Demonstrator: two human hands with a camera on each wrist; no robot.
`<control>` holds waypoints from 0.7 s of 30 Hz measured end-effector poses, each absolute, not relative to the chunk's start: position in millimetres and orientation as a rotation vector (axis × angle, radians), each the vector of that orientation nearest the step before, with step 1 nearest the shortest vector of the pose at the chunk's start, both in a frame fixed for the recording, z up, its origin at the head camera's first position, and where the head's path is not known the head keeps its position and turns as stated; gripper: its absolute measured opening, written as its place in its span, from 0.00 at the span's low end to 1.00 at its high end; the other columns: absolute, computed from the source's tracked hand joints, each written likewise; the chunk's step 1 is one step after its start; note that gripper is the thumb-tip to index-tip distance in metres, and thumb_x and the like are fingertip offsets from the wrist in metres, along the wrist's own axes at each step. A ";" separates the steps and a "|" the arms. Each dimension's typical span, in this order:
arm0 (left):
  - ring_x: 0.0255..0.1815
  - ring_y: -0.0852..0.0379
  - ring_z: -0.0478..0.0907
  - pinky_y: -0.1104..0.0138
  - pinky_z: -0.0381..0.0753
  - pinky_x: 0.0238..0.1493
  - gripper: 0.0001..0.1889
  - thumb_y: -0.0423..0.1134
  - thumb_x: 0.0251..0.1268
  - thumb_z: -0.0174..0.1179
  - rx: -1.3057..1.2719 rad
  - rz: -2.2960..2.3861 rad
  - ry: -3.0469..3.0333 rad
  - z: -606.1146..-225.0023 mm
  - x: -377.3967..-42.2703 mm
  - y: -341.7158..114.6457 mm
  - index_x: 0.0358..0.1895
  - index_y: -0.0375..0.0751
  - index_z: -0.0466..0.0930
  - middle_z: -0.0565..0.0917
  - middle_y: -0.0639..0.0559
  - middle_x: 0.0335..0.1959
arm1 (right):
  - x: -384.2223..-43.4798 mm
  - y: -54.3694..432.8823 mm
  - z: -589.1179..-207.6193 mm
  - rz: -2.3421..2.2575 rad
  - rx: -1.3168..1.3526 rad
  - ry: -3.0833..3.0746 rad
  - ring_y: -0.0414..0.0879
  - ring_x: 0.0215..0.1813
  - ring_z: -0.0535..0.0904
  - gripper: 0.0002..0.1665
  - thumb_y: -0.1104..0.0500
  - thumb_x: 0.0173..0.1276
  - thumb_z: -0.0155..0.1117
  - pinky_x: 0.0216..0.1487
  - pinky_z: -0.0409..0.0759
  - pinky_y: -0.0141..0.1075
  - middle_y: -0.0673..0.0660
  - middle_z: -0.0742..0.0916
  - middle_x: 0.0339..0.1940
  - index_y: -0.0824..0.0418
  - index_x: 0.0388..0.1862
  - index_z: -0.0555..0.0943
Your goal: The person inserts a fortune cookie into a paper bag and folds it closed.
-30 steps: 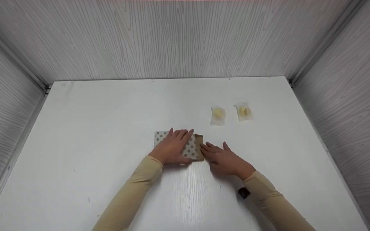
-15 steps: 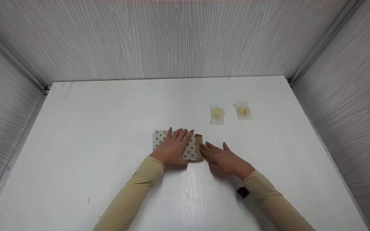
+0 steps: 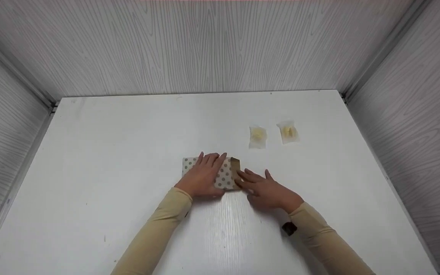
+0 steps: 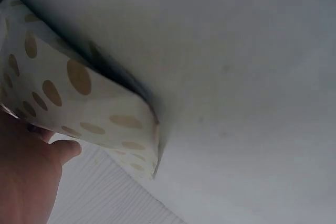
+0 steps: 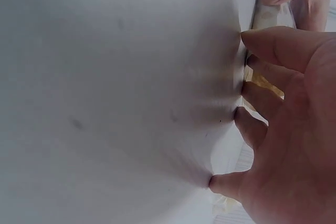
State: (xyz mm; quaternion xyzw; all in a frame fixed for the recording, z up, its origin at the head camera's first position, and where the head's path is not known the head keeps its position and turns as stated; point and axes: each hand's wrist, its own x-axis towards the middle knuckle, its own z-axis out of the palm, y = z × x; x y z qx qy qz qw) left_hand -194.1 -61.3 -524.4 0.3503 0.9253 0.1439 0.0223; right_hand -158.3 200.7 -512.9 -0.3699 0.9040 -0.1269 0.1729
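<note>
A white paper bag [image 3: 224, 176] with polka dots lies on the white table, its brown folded end [image 3: 235, 167] toward the right. My left hand [image 3: 203, 177] rests across the bag with fingers extended and covers its middle. In the left wrist view the dotted bag [image 4: 79, 87] bulges slightly, and the left thumb lies along its edge. My right hand [image 3: 267, 191] has its fingers spread, with the fingertips touching the brown end. In the right wrist view the right hand's fingers [image 5: 262, 98] reach down to the table beside the bag. Whatever is inside the bag is hidden.
Two small translucent packets with yellowish contents, a left packet [image 3: 258, 137] and a right packet [image 3: 288, 132], lie beyond the right hand. Grey wood-grain panels [image 3: 197, 49] enclose the table at the back and sides.
The right fingertips have moved slightly left onto the brown end. The left hand and the bag have shifted a little left. The two packets have stayed put.
</note>
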 end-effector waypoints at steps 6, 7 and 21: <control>0.71 0.44 0.57 0.44 0.46 0.73 0.60 0.64 0.48 0.68 1.049 0.414 2.866 -526.5 -196.4 -61.4 0.79 0.39 0.45 0.64 0.40 0.67 | -159.7 202.2 -514.7 -0.409 -1.033 2.546 0.52 0.78 0.46 0.34 0.57 0.75 0.54 0.67 0.43 0.71 0.54 0.56 0.80 0.54 0.78 0.60; 0.71 0.44 0.56 0.43 0.45 0.72 0.60 0.64 0.49 0.68 1.039 0.404 2.863 -526.3 -196.7 -61.3 0.79 0.39 0.45 0.64 0.39 0.67 | -160.3 202.6 -515.0 -0.419 -1.030 2.546 0.52 0.78 0.46 0.34 0.57 0.75 0.54 0.67 0.43 0.71 0.54 0.56 0.80 0.54 0.78 0.60; 0.73 0.44 0.56 0.41 0.43 0.71 0.61 0.67 0.48 0.67 0.929 0.429 2.817 -524.2 -196.7 -62.5 0.79 0.41 0.43 0.61 0.40 0.72 | -162.7 207.6 -519.5 -0.487 -1.005 2.552 0.54 0.78 0.50 0.30 0.56 0.74 0.53 0.68 0.44 0.69 0.54 0.60 0.78 0.59 0.74 0.67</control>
